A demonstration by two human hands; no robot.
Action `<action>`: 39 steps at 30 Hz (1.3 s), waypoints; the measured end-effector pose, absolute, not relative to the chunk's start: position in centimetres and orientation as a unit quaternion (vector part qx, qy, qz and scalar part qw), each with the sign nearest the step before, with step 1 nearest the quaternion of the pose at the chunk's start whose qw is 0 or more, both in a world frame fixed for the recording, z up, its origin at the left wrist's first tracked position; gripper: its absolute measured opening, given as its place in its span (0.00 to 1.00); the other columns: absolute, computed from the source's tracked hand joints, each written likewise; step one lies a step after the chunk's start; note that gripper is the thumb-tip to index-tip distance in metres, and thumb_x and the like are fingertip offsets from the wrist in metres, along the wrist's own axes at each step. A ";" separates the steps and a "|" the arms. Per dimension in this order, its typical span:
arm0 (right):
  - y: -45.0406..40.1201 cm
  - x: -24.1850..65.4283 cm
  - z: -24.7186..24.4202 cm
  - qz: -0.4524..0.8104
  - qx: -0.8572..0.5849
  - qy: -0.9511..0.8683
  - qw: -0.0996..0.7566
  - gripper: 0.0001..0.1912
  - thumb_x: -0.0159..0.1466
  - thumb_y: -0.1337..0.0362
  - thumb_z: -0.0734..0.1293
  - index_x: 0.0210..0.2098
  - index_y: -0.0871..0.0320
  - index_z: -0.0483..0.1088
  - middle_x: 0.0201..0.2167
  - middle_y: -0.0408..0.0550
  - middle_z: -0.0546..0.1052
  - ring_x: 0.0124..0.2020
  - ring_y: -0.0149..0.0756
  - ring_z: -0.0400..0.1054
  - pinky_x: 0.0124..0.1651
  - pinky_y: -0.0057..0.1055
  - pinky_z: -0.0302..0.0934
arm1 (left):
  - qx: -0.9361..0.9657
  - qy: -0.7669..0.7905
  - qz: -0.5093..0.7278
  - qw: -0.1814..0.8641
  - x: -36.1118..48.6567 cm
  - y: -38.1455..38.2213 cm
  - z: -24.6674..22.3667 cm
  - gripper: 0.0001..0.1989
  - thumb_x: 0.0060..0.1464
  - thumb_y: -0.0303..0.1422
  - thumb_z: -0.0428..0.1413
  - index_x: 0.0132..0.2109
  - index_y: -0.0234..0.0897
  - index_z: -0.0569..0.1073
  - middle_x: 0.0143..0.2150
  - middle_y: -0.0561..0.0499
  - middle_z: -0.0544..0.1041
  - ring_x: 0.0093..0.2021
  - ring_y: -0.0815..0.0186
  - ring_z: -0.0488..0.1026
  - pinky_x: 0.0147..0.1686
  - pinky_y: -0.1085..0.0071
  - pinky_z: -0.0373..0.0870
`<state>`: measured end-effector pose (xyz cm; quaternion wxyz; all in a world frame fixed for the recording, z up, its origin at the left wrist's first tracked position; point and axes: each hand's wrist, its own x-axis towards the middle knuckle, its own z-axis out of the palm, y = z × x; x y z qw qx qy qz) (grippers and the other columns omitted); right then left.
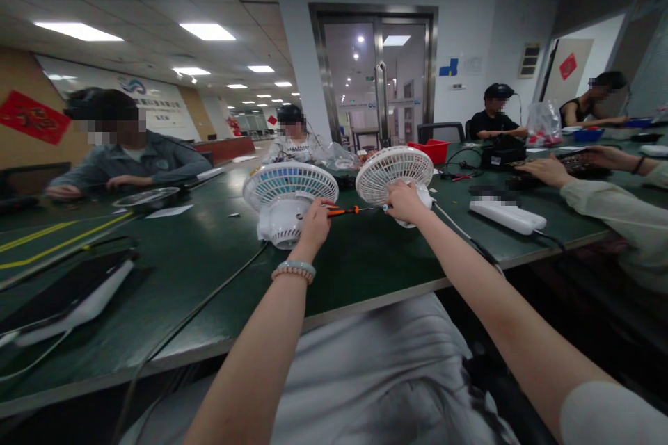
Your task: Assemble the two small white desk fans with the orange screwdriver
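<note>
Left hand (314, 222) pinching orange-black screwdriver (344, 211) by left fan (279, 208); right hand (404, 203) at right fan (389, 170), grip unclear; both fans on desk (193, 257).

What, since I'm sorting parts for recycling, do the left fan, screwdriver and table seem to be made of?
Left fan: probably hard white plastic, lightly glossy; its ribs and slots look moulded.
Screwdriver: orange-and-black handle, likely plastic or rubber, from its bright colour; the thin shaft is presumably metal.
Table: smooth, dark green, softly reflective top, perhaps laminate or a mat.
</note>
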<state>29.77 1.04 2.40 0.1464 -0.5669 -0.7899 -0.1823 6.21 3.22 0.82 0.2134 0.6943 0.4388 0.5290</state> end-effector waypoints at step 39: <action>1.3 29.9 2.2 -0.198 -0.561 -0.791 0.143 0.12 0.57 0.59 0.61 0.33 0.56 0.74 0.44 0.53 0.69 0.49 0.48 0.54 0.47 0.47 0.48 | 0.693 0.439 0.516 0.248 6.4 2.2 1.3 0.10 0.49 0.28 0.41 0.36 0.36 0.65 0.12 0.59 0.56 0.12 0.71 0.55 0.14 0.77 0.49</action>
